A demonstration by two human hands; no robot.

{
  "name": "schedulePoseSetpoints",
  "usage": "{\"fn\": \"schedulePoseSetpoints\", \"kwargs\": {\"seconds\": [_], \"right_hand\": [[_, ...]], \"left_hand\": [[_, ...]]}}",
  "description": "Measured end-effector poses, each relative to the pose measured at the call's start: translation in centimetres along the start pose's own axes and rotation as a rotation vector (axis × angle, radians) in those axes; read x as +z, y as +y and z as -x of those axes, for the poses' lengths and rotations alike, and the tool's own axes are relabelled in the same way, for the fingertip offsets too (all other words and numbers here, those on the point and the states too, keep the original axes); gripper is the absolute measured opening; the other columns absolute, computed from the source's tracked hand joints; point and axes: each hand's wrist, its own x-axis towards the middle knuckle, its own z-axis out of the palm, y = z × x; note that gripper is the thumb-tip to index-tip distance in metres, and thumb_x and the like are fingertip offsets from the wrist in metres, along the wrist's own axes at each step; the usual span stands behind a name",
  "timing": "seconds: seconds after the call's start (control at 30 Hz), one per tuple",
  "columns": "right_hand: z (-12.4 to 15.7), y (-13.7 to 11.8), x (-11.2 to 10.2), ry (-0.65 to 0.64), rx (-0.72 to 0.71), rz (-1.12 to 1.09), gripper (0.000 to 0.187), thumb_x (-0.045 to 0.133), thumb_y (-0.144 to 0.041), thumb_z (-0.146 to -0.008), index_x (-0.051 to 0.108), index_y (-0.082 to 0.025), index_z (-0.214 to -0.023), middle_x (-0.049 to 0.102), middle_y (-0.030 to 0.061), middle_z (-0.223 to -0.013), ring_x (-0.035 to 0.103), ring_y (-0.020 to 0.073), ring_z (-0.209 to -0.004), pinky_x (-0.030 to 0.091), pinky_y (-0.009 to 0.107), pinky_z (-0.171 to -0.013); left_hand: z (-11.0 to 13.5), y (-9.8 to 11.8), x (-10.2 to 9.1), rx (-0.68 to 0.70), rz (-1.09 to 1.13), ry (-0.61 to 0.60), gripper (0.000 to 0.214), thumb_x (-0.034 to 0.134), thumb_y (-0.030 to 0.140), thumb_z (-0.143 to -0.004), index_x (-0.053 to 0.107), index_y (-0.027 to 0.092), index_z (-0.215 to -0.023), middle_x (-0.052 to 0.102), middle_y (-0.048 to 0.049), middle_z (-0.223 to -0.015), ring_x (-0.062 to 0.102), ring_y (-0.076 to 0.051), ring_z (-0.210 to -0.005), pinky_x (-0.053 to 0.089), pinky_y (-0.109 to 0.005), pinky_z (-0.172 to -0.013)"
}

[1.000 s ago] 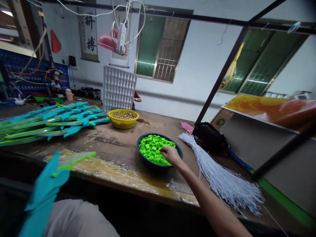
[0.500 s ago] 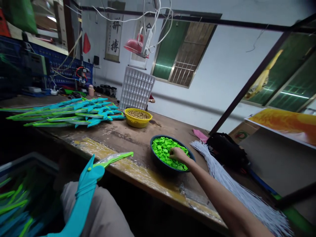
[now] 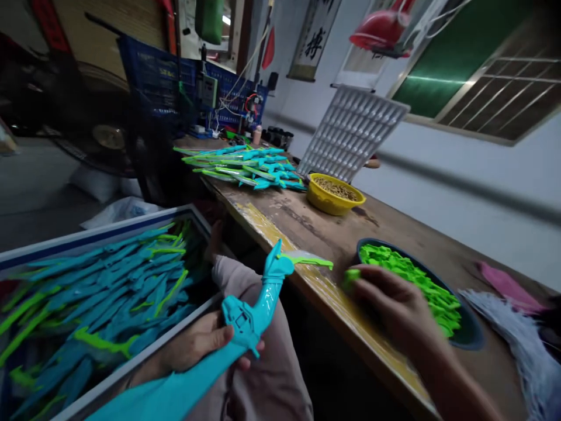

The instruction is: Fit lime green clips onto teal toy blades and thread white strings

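Note:
My left hand (image 3: 199,346) is wrapped round a long teal toy sword (image 3: 245,324) that rests over my lap, its green-tipped end pointing at the table edge. My right hand (image 3: 392,304) is pinched on a small green plastic piece (image 3: 350,276) just in front of the dark bowl (image 3: 468,333) heaped with bright green pieces (image 3: 412,278). The hand hovers above the worn wooden table (image 3: 315,228).
A box (image 3: 144,219) at my left holds several teal and green swords. More swords (image 3: 245,166) lie piled far along the table, near a yellow bowl (image 3: 335,199) and a white grid tray (image 3: 350,131). White cords (image 3: 526,339) lie at right.
My view swung left and down. My right hand came out of the green bowl with a piece and moved toward the sword, which my left hand now shows holding.

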Motion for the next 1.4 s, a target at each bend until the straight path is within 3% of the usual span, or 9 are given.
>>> {"fn": "schedulePoseSetpoints", "kwargs": {"seconds": [0.07, 0.13, 0.27, 0.4, 0.63, 0.8, 1.03, 1.23, 1.4], "right_hand": [[3.1, -4.3, 5.2, -0.32, -0.053, -0.426, 0.042, 0.075, -0.054, -0.084, 0.068, -0.021, -0.11, 0.074, 0.0076, -0.098, 0.07, 0.0229, -0.084, 0.057, 0.033, -0.077], [5.1, -7.3, 9.6, -0.525, -0.094, -0.653, 0.03, 0.075, -0.049, -0.088, 0.069, -0.021, -0.098, 0.071, 0.0031, -0.084, 0.068, 0.019, -0.073, 0.056, 0.03, -0.071], [6.1, -9.0, 13.7, -0.468, -0.244, -0.545, 0.017, 0.071, -0.038, -0.093, 0.071, -0.021, -0.089, 0.065, 0.0005, -0.081, 0.061, 0.0156, -0.07, 0.048, 0.028, -0.067], [6.0, -8.5, 14.0, -0.382, -0.428, -0.362, 0.012, 0.064, -0.029, -0.099, 0.072, -0.022, -0.094, 0.065, 0.0018, -0.086, 0.059, 0.0196, -0.087, 0.044, 0.032, -0.079], [6.8, -8.5, 14.0, -0.384, -0.538, -0.219, 0.006, 0.06, -0.02, -0.099, 0.066, -0.022, -0.099, 0.06, 0.003, -0.093, 0.057, 0.02, -0.09, 0.044, 0.032, -0.08], [6.3, -8.8, 13.0, -0.51, -0.559, -0.11, 0.038, 0.068, -0.013, -0.092, 0.057, -0.024, -0.128, 0.062, 0.0075, -0.121, 0.057, 0.0255, -0.112, 0.044, 0.039, -0.095], [5.4, -11.3, 12.0, -0.792, -0.553, 0.033, 0.031, 0.07, 0.0, -0.083, 0.064, -0.019, -0.107, 0.062, 0.0019, -0.1, 0.059, 0.0169, -0.088, 0.043, 0.028, -0.075], [5.7, -10.7, 12.6, -0.778, -0.639, 0.06, 0.036, 0.072, 0.005, -0.066, 0.059, -0.015, -0.093, 0.056, 0.0012, -0.092, 0.054, 0.0165, -0.082, 0.039, 0.026, -0.069], [5.2, -10.2, 13.1, -0.745, -0.79, 0.193, 0.036, 0.074, -0.002, -0.066, 0.059, -0.015, -0.096, 0.059, 0.0032, -0.092, 0.056, 0.0177, -0.08, 0.04, 0.026, -0.065]], "left_hand": [[0.9, 0.6, 0.6, -0.011, 0.061, -0.115, 0.066, 0.072, 0.058, -0.083, 0.059, 0.012, -0.128, 0.073, -0.0141, -0.11, 0.07, -0.033, -0.101, 0.057, -0.043, -0.084], [1.1, 1.3, 1.0, -0.005, 0.064, -0.181, 0.056, 0.075, 0.051, -0.083, 0.062, 0.011, -0.121, 0.072, -0.0142, -0.112, 0.07, -0.031, -0.099, 0.057, -0.041, -0.085], [1.5, 1.9, 0.8, -0.01, -0.011, -0.136, 0.049, 0.075, 0.046, -0.084, 0.061, 0.013, -0.117, 0.072, -0.0114, -0.109, 0.069, -0.024, -0.088, 0.058, -0.036, -0.079], [2.0, 1.3, 0.3, -0.016, -0.119, -0.088, 0.055, 0.075, 0.049, -0.082, 0.059, 0.013, -0.12, 0.07, -0.0114, -0.109, 0.068, -0.025, -0.091, 0.058, -0.037, -0.079], [2.9, 2.4, 0.8, -0.007, -0.395, 0.017, 0.046, 0.071, 0.049, -0.082, 0.064, 0.016, -0.113, 0.071, -0.0068, -0.106, 0.064, -0.028, -0.102, 0.052, -0.036, -0.088], [3.6, 3.9, 2.2, 0.041, -0.566, 0.04, 0.028, 0.069, 0.034, -0.082, 0.068, 0.016, -0.104, 0.071, -0.0028, -0.102, 0.062, -0.024, -0.097, 0.049, -0.03, -0.084], [4.1, 3.5, 3.7, -0.012, -0.655, 0.146, 0.021, 0.07, 0.022, -0.071, 0.069, 0.015, -0.092, 0.069, -0.001, -0.087, 0.061, -0.021, -0.083, 0.044, -0.026, -0.066], [3.9, 1.9, 4.7, 0.035, -0.71, 0.266, 0.033, 0.063, 0.019, -0.074, 0.068, 0.013, -0.107, 0.068, -0.0027, -0.085, 0.061, -0.022, -0.082, 0.046, -0.031, -0.076], [4.7, 1.4, 4.8, 0.027, -0.721, 0.218, 0.033, 0.062, 0.024, -0.079, 0.069, 0.017, -0.11, 0.068, -0.002, -0.083, 0.063, -0.022, -0.079, 0.051, -0.03, -0.074]]}}
